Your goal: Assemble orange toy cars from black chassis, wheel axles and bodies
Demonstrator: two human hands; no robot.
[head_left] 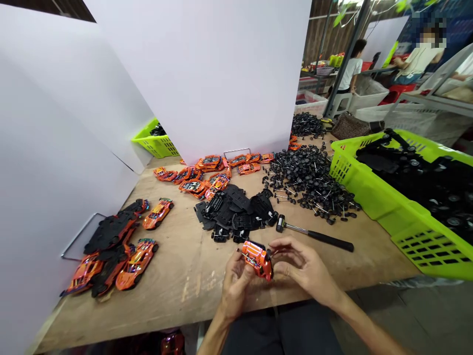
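Observation:
An orange toy car (254, 257) with a black part along its far side is held over the front of the table. My left hand (236, 282) grips it, thumb on the near side. Curved around the car's right end is my right hand (305, 266); its fingertips are at a small black wheel there. Just beyond lies a pile of black chassis plates (236, 209), some with wheels. A mallet (314, 233) with a black handle rests to the right of that pile. Farther back, orange car bodies (207, 172) lie in a loose heap.
Wheel-and-axle sets (310, 177) are heaped at the back right. A lime-green crate (369, 197) of black parts stands on the right. Orange cars (136, 261) and dark chassis lie at the left. White panels (207, 74) wall the back and left. People sit in the background.

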